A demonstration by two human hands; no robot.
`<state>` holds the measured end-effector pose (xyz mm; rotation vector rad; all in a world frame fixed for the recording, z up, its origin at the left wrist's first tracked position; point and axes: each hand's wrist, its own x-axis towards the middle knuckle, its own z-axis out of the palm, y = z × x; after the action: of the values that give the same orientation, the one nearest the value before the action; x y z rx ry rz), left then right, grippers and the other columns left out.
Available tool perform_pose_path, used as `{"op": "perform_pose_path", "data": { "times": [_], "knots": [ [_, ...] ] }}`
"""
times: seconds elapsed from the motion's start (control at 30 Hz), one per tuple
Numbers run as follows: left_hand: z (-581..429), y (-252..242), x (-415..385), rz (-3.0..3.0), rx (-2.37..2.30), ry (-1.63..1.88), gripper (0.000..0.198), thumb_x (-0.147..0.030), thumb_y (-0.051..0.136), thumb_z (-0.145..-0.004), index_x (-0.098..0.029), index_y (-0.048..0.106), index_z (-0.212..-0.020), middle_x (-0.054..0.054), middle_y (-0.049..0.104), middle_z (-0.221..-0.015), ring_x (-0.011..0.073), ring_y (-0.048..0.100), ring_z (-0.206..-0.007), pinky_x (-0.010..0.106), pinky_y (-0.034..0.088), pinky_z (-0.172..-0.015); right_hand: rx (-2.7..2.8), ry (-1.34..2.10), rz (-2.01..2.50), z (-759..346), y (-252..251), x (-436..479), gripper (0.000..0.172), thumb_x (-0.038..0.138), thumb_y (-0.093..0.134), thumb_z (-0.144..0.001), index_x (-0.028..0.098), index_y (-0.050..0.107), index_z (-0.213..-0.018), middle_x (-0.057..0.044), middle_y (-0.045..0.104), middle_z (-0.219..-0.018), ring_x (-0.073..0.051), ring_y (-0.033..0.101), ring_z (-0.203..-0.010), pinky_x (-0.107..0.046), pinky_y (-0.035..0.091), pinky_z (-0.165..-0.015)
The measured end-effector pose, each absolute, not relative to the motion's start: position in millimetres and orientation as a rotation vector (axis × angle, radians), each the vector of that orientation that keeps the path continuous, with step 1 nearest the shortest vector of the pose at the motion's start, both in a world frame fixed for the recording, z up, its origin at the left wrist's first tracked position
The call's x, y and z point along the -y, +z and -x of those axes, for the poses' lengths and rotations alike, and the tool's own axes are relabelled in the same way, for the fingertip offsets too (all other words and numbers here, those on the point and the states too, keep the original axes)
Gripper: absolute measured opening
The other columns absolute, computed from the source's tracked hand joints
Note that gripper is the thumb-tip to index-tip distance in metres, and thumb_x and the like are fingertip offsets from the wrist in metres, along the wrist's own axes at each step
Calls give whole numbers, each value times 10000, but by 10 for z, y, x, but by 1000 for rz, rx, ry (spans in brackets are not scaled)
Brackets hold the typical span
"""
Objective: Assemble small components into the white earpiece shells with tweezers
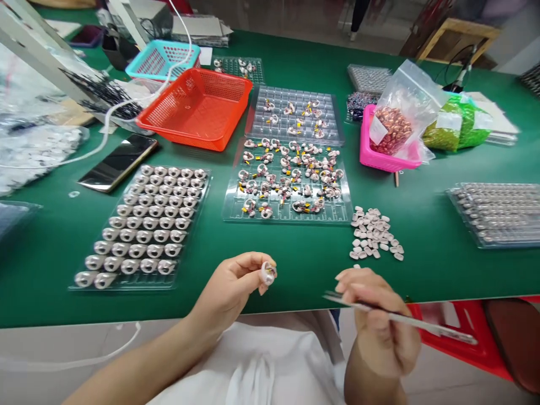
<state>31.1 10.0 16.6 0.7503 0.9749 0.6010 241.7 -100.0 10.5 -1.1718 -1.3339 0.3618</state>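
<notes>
Near the table's front edge, my left hand (pixel 234 284) pinches a small whitish round part (pixel 269 273) with a bit of yellow in it. My right hand (pixel 377 315) grips metal tweezers (pixel 422 323), their tips pointing left and apart from that part. Just beyond my right hand lies a loose pile of small white pieces (pixel 373 233). A clear tray (pixel 230 208) ahead holds many small wired parts. On the left, another clear tray (pixel 139 281) carries rows of silvery rounded parts.
A red basket (pixel 202 118), a teal basket (pixel 162 59) and a phone (pixel 120 163) stand at the left. Further back is another tray (pixel 337 121). At the right are a pink basket (pixel 390 162), green bags (pixel 458 124) and a filled tray (pixel 502 214). A white cable (pixel 107 121) crosses the left.
</notes>
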Motion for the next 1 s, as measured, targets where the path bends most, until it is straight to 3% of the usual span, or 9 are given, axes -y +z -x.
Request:
{"op": "perform_pose_path", "data": {
  "times": [0.13,0.3,0.67,0.87,1.0],
  "knots": [
    [-221,85,-74,-921,-988,542,71,-259,816,-762,-195,786,-773,35,670,-705,132,535,-626,218,431,-570,1048,244,1488,-2846,156,1186,248,277,473,-1034,215,698,-1118,-44,627,-823,-180,613,-710,-302,507,-575],
    [-308,75,-79,-1028,-923,502,69,-268,808,-763,-205,788,-745,41,692,-685,143,559,-621,224,453,-588,1311,207,2071,-3128,52,1314,237,376,579,-986,199,733,-1018,-52,705,-917,-166,644,-730,-278,515,-626],
    [-466,72,-117,-1023,-902,519,101,-270,787,-748,-177,762,-716,33,687,-683,140,564,-631,234,468,-618,1585,72,2157,-3082,-243,1030,164,280,585,-965,191,699,-1041,-63,686,-962,-184,624,-735,-319,517,-676],
    [-418,20,-164,-942,-912,514,87,-249,784,-754,-171,750,-773,7,678,-721,117,545,-629,213,465,-595,1741,-76,2176,-3095,-268,840,162,227,548,-954,192,689,-881,-86,671,-894,-239,646,-853,-324,499,-673],
    [-408,-4,-178,-866,-866,550,86,-235,783,-766,-165,750,-804,-2,688,-735,114,575,-653,225,501,-660,1632,137,1922,-2866,-170,804,119,230,564,-964,213,668,-909,-63,692,-919,-196,657,-817,-298,522,-694]
  ]
}}
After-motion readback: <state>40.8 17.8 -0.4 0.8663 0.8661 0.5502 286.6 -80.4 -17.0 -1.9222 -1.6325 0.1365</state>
